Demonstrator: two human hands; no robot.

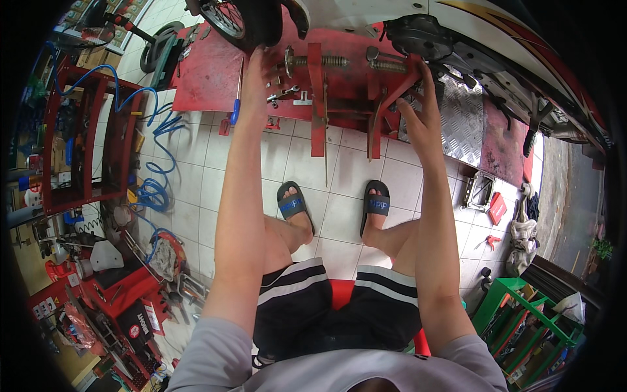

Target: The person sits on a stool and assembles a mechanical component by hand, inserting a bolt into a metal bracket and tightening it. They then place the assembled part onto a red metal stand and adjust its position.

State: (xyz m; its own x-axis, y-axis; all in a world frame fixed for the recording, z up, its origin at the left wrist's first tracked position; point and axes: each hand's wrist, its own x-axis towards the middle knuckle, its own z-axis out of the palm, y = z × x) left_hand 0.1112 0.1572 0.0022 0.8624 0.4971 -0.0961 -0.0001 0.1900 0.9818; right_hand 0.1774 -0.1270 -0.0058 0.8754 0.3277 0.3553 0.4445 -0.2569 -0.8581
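Note:
My left hand (257,78) is raised at the red work platform (206,78), beside the large threaded screw (320,61) of a red metal clamp (317,98). Its fingers point away from me, apart and slightly blurred, with nothing visible in them. Over on the right, my right hand (424,121) is at the clamp's slanted red arm (401,90). Those fingers stretch along the arm's outer side, thumb apart. A second threaded screw (388,65) sits between the clamp's plates. Just left of my left forearm lies a screwdriver with a blue handle (235,112).
A scooter (418,36) stands on the platform, a spoked wheel (225,19) at the far left. Blue coiled air hose (153,186) hangs beside a red rack (85,137). A green rack (516,313), a red box (497,208) and a metal frame (479,191) are at the right.

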